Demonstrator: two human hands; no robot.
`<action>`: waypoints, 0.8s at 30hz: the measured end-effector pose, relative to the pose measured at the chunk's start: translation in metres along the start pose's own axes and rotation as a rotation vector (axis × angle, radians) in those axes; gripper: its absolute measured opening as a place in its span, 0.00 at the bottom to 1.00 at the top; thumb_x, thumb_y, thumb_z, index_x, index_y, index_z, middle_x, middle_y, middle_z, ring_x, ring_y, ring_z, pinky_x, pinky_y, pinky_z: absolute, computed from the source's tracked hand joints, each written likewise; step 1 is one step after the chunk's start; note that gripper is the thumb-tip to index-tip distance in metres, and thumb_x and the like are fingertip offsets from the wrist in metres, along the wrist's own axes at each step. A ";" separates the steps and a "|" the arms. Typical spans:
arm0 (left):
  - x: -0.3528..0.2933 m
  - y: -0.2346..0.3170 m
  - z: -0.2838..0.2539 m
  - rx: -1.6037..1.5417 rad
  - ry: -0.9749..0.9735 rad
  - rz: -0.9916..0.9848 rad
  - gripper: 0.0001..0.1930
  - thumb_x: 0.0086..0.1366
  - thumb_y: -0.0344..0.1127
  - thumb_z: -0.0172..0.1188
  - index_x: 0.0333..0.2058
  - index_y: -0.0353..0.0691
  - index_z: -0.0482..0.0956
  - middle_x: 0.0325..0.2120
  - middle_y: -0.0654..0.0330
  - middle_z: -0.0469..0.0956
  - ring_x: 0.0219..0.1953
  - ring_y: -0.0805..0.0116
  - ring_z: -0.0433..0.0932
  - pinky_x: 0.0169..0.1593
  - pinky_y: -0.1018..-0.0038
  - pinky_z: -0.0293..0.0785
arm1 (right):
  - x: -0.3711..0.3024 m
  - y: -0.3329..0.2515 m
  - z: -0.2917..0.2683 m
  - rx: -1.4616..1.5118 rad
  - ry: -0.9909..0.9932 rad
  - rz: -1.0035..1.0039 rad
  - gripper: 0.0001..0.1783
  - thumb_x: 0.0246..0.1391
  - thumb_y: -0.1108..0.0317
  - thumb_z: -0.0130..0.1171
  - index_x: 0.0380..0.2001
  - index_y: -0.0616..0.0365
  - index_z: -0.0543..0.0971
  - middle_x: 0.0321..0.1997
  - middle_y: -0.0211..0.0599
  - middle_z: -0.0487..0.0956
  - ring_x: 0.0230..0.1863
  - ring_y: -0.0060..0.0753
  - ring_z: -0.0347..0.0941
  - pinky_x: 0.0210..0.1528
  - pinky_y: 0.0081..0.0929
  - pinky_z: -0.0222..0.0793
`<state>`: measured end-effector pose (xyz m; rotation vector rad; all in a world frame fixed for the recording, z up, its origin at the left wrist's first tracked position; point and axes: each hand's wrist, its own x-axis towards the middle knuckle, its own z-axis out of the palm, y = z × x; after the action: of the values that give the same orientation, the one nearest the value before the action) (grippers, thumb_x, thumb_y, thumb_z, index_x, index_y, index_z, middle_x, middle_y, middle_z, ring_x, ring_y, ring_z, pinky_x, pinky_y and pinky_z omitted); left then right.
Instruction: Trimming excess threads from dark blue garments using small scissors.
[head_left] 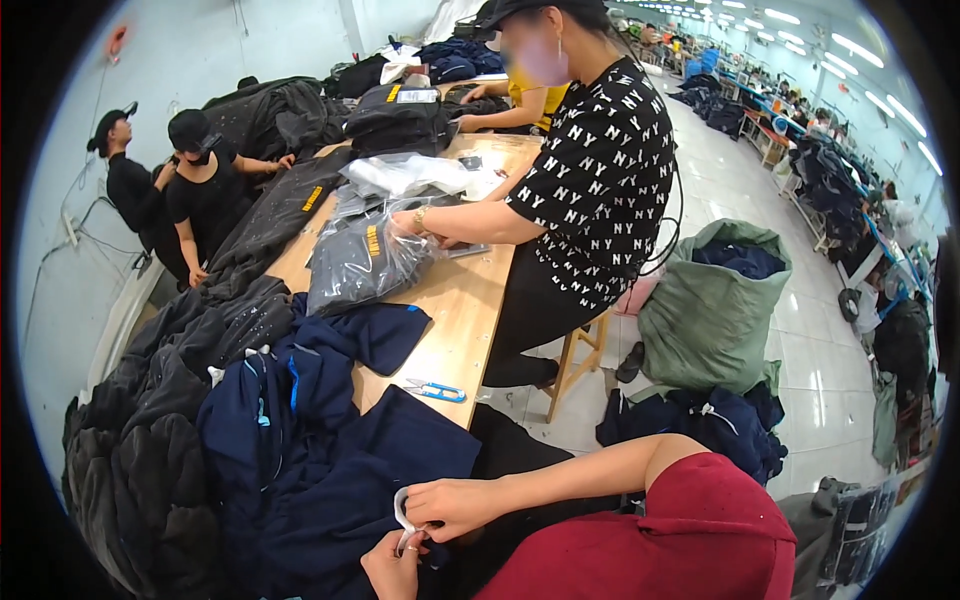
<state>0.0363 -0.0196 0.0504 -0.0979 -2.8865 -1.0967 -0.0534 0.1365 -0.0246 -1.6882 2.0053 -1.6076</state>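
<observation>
Both hands are closed on a curled white strip (pixel 403 510), whose exact kind I cannot make out. My right hand (pixel 445 508) pinches it from above, and my left hand (pixel 393 567) grips its lower end, fingertips close together. Just beyond them a navy blue garment (pixel 350 470) is spread over the near end of the wooden table (pixel 470 320). Blue-handled thread snips (pixel 437 390) lie on the bare wood near the table's right edge.
Dark grey garments (pixel 150 470) heap up at left. Across the table, a co-worker in a patterned black shirt (pixel 610 180) handles a bagged garment (pixel 365 250). A green sack (pixel 715 310) and navy garments (pixel 700 430) stand on the floor at right. Other people work farther off.
</observation>
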 end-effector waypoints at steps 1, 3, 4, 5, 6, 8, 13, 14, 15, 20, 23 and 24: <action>0.001 -0.002 0.000 -0.002 -0.002 0.004 0.10 0.60 0.37 0.59 0.26 0.34 0.78 0.15 0.67 0.74 0.18 0.83 0.67 0.22 0.83 0.61 | 0.000 -0.004 0.000 -0.002 0.064 0.005 0.04 0.43 0.74 0.55 0.25 0.60 0.72 0.34 0.39 0.71 0.37 0.38 0.67 0.40 0.29 0.65; 0.005 -0.013 -0.001 -0.337 -0.182 -0.255 0.11 0.60 0.37 0.58 0.25 0.34 0.77 0.15 0.67 0.73 0.17 0.82 0.66 0.21 0.83 0.61 | 0.002 -0.009 -0.007 -0.011 0.130 -0.049 0.05 0.43 0.74 0.55 0.26 0.61 0.72 0.37 0.40 0.70 0.39 0.39 0.67 0.41 0.30 0.65; 0.006 -0.016 -0.002 -0.505 -0.277 -0.387 0.12 0.60 0.37 0.58 0.24 0.35 0.77 0.15 0.67 0.73 0.16 0.82 0.66 0.21 0.83 0.61 | 0.002 -0.011 -0.009 -0.009 0.100 -0.087 0.05 0.43 0.74 0.55 0.27 0.61 0.72 0.36 0.40 0.71 0.39 0.39 0.68 0.41 0.30 0.66; 0.010 -0.011 -0.006 -0.504 -0.344 -0.415 0.12 0.61 0.38 0.57 0.24 0.35 0.77 0.14 0.67 0.72 0.16 0.82 0.65 0.21 0.83 0.60 | 0.001 -0.012 -0.010 -0.007 0.069 -0.126 0.05 0.44 0.74 0.55 0.27 0.61 0.72 0.35 0.39 0.71 0.40 0.39 0.68 0.41 0.31 0.66; 0.010 -0.018 -0.001 -0.506 -0.348 -0.416 0.12 0.61 0.38 0.57 0.24 0.35 0.77 0.14 0.67 0.72 0.16 0.82 0.65 0.21 0.83 0.60 | 0.001 -0.014 -0.013 0.097 0.083 -0.162 0.05 0.44 0.74 0.55 0.28 0.61 0.72 0.32 0.39 0.71 0.37 0.39 0.69 0.38 0.31 0.67; 0.014 -0.031 0.009 -0.645 -0.293 -0.459 0.08 0.56 0.30 0.59 0.22 0.32 0.77 0.13 0.61 0.74 0.13 0.80 0.68 0.18 0.86 0.60 | -0.005 -0.010 -0.006 0.080 0.060 -0.060 0.05 0.44 0.73 0.55 0.27 0.61 0.72 0.30 0.39 0.71 0.35 0.39 0.69 0.36 0.31 0.67; 0.010 -0.016 0.024 -0.155 -0.054 -0.220 0.03 0.56 0.25 0.59 0.28 0.32 0.78 0.15 0.61 0.75 0.16 0.78 0.73 0.22 0.82 0.67 | -0.005 -0.006 -0.001 0.087 0.011 0.356 0.09 0.44 0.69 0.56 0.19 0.62 0.68 0.20 0.39 0.69 0.29 0.40 0.69 0.30 0.32 0.65; 0.009 -0.013 0.028 -0.155 -0.055 -0.223 0.03 0.56 0.25 0.59 0.28 0.32 0.78 0.15 0.61 0.75 0.16 0.78 0.73 0.22 0.82 0.67 | -0.004 -0.006 -0.002 0.089 0.009 0.357 0.09 0.44 0.69 0.56 0.19 0.62 0.68 0.20 0.39 0.69 0.29 0.40 0.69 0.30 0.32 0.65; 0.008 -0.010 0.033 -0.120 0.047 -0.129 0.03 0.55 0.25 0.59 0.29 0.33 0.78 0.15 0.60 0.75 0.17 0.77 0.73 0.22 0.81 0.67 | -0.002 -0.006 -0.003 0.151 -0.011 0.435 0.09 0.44 0.69 0.56 0.20 0.62 0.69 0.20 0.39 0.69 0.29 0.40 0.69 0.30 0.32 0.65; 0.012 -0.022 0.040 0.052 0.156 0.189 0.03 0.58 0.28 0.57 0.30 0.35 0.76 0.15 0.62 0.73 0.15 0.77 0.69 0.20 0.79 0.62 | -0.003 0.002 -0.008 0.184 0.023 0.438 0.09 0.44 0.68 0.58 0.23 0.61 0.71 0.25 0.38 0.69 0.29 0.39 0.68 0.31 0.30 0.65; 0.010 -0.030 0.040 -0.389 -0.056 -0.220 0.06 0.63 0.32 0.53 0.30 0.34 0.73 0.13 0.67 0.67 0.13 0.79 0.63 0.18 0.82 0.56 | -0.006 0.006 -0.012 -0.090 0.150 0.213 0.06 0.47 0.68 0.57 0.27 0.57 0.72 0.34 0.38 0.65 0.35 0.37 0.67 0.33 0.29 0.66; 0.011 -0.030 0.041 -0.659 -0.096 -0.323 0.09 0.66 0.35 0.50 0.30 0.35 0.72 0.13 0.71 0.63 0.13 0.82 0.59 0.17 0.85 0.51 | -0.007 0.004 -0.012 -0.102 0.151 0.215 0.06 0.48 0.68 0.57 0.29 0.57 0.73 0.33 0.38 0.65 0.35 0.37 0.68 0.34 0.29 0.66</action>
<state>0.0221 -0.0147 0.0010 0.3092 -2.5359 -2.1095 -0.0603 0.1485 -0.0255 -1.3591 2.2851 -1.6271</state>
